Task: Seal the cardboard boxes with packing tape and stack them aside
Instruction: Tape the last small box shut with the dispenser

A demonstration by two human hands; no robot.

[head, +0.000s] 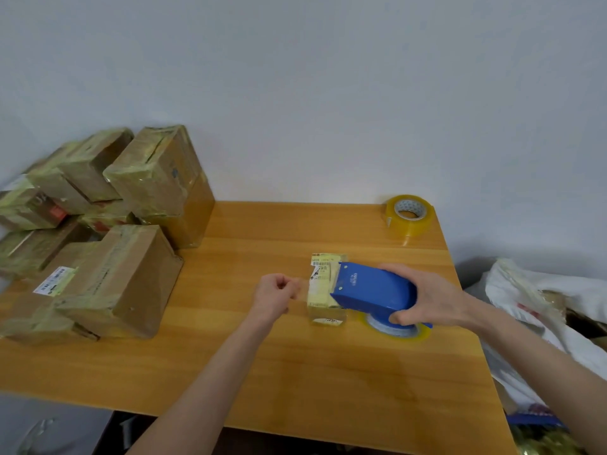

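While the right hand (427,297) wraps fingers and thumb around a blue tape dispenser (371,290), the tool's front edge sits on top of a small box (320,277) near the middle of a wooden table (295,372). The left hand (274,295), just left of the box, has its fingers curled in, thumb meeting fingertips, pinching a faint clear strip of tape (300,289) that runs toward the box; the strip is blurred. The dispenser's yellowish roll (394,331) shows beneath the right hand, close to the tabletop. The box carries a printed label under glossy tape. At the table's left end, a pile of taped boxes (131,205) is stacked by the wall, well apart from the small box. A spare roll of tape (408,213) lies at the far right corner. A white bag (542,290) sits beyond the table's right edge.
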